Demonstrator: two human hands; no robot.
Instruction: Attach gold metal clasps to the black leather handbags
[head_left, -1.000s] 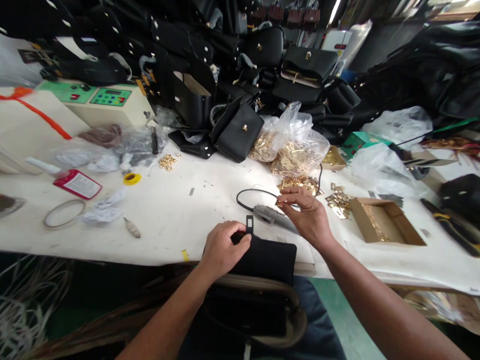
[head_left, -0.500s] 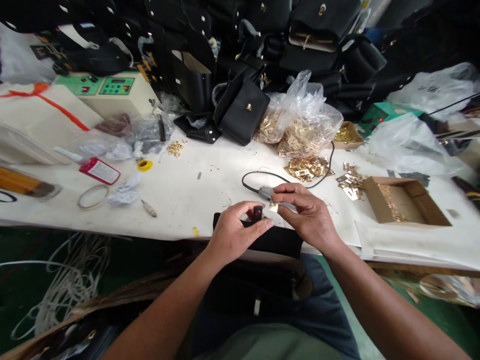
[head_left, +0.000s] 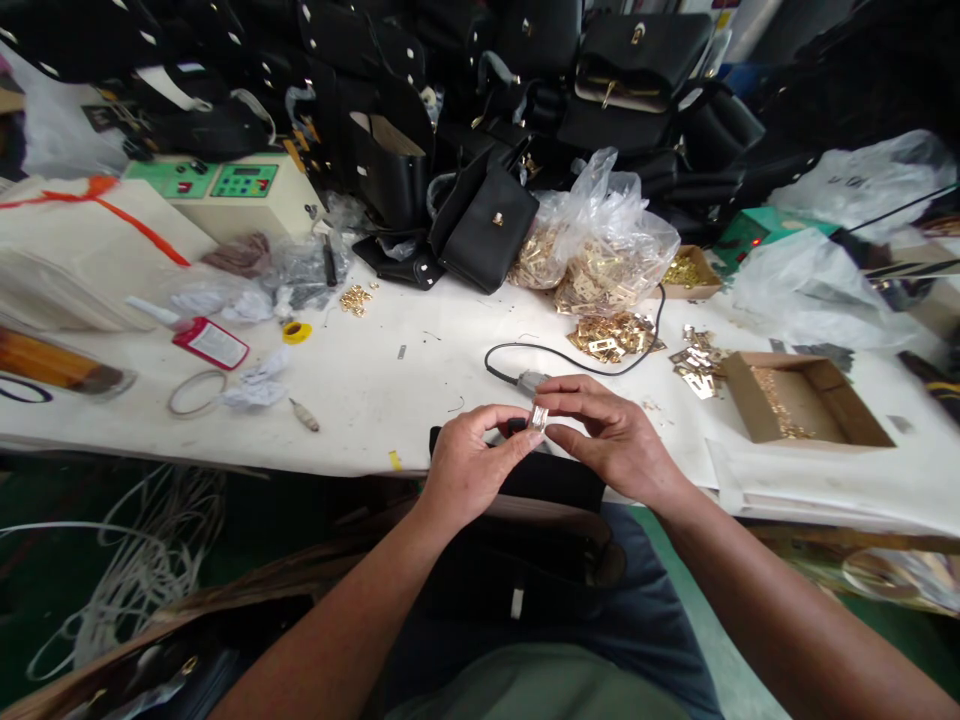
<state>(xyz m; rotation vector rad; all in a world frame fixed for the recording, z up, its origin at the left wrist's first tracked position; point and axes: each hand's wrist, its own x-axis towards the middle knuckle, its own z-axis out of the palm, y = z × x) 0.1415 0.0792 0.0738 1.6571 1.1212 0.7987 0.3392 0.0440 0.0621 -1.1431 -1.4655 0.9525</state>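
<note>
My left hand (head_left: pixel 472 455) is closed, pinching the end of a black bag flap (head_left: pixel 559 478) between thumb and fingers. A small shiny metal plate (head_left: pixel 538 417) sits against that end, with the fingers of my right hand (head_left: pixel 619 440) closed on it. Both hands' fingertips nearly meet there, and they hide how far plate and flap overlap. The rest of the black bag (head_left: pixel 480 570) hangs over the table edge onto my lap. Just beyond my right fingers lies a grey corded tool (head_left: pixel 531 382), partly hidden by them.
A heap of gold plates (head_left: pixel 611 338) and a cardboard box (head_left: pixel 817 400) lie to the right on the white table (head_left: pixel 375 400). Plastic bags of metal parts (head_left: pixel 607 260) stand behind. Black bags (head_left: pixel 487 225) crowd the back. Yellow tape (head_left: pixel 296 332) and a red-labelled bottle (head_left: pixel 214 343) are left.
My right hand has moved the metal plate slightly left, onto the end of the flap. The slot visible there before is now covered. The view has shifted slightly.
</note>
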